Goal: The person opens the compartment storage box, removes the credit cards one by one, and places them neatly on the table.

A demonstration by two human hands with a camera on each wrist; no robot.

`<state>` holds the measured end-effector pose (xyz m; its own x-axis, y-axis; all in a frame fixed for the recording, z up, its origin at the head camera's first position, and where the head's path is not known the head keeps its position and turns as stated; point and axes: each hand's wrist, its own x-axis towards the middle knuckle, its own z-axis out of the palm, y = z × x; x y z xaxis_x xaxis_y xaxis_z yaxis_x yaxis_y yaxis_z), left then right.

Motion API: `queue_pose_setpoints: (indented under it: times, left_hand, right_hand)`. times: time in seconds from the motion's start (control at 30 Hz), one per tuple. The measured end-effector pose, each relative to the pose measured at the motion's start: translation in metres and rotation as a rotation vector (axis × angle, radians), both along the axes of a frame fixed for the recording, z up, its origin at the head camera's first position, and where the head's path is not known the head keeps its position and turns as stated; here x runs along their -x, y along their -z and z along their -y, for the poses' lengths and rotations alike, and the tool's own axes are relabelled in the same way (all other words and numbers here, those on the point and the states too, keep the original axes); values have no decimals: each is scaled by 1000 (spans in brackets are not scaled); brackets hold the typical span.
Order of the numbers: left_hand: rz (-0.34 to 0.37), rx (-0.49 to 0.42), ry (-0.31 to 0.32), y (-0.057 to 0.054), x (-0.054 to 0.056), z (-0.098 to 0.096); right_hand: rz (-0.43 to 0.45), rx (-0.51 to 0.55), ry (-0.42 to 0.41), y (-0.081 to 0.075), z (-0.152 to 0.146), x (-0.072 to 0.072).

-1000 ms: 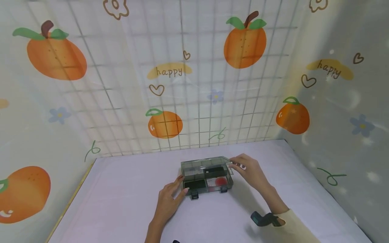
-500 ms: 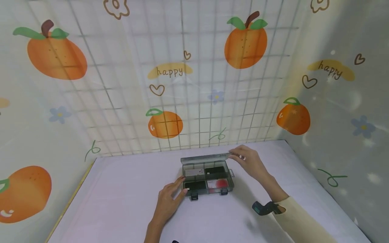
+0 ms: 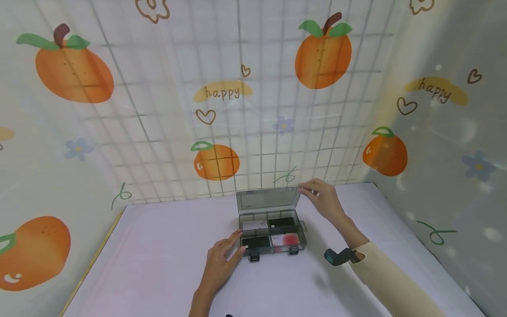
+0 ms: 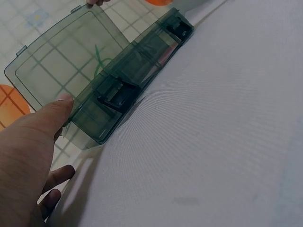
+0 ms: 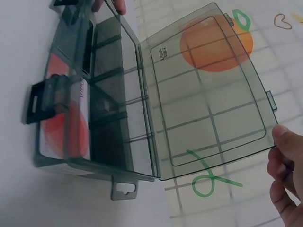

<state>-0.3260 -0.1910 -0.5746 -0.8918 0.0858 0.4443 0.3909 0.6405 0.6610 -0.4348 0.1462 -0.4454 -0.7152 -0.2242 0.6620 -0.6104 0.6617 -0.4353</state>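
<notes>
A see-through grey-green plastic storage box (image 3: pixel 273 250) lies on the table with its lid (image 3: pixel 269 199) raised at the back. Inside, the compartments hold a white piece with a red circle (image 3: pixel 291 239), a pale printed piece (image 3: pixel 255 225) and two dark pieces (image 3: pixel 255 242). My left hand (image 3: pixel 222 260) grips the box's left end, thumb at the front corner; some of its fingers are hidden behind the box in the left wrist view. With thumb and fingers my right hand (image 5: pixel 288 163) pinches the free corner of the lid.
Two dark latches (image 3: pixel 255 256) hang at the box's front edge, and a hanging tab (image 5: pixel 124 188) sticks out at its right end. White cloth (image 3: pixel 158 264) covers the table. A printed curtain (image 3: pixel 166 132) with a grid behind it stands at the back.
My right hand has swung the lid up and backward, from low over the box to raised and tilted back. My left hand has stayed at the left end.
</notes>
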Motion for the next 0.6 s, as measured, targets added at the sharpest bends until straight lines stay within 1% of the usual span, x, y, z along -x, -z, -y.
queue_pose_setpoints:
  times: [0.2,0.3,0.4,0.5,0.6]
  left_hand:
    - [-24,5,1,0,1,1]
    - [-16,1,0,1,2,1]
    - [-5,-4,-2,2,3,1]
    - [4,-6,-4,3,3,0]
    - [-1,2,-9,2,1,0]
  right_hand:
    - [-36,13,-3,-5,3,14]
    - [-68,38,7,-4,5,21]
    - [-79,56,22,-2,8,29]
    - [-89,48,38,-1,11,37]
    - [-85,37,39,-2,12,44]
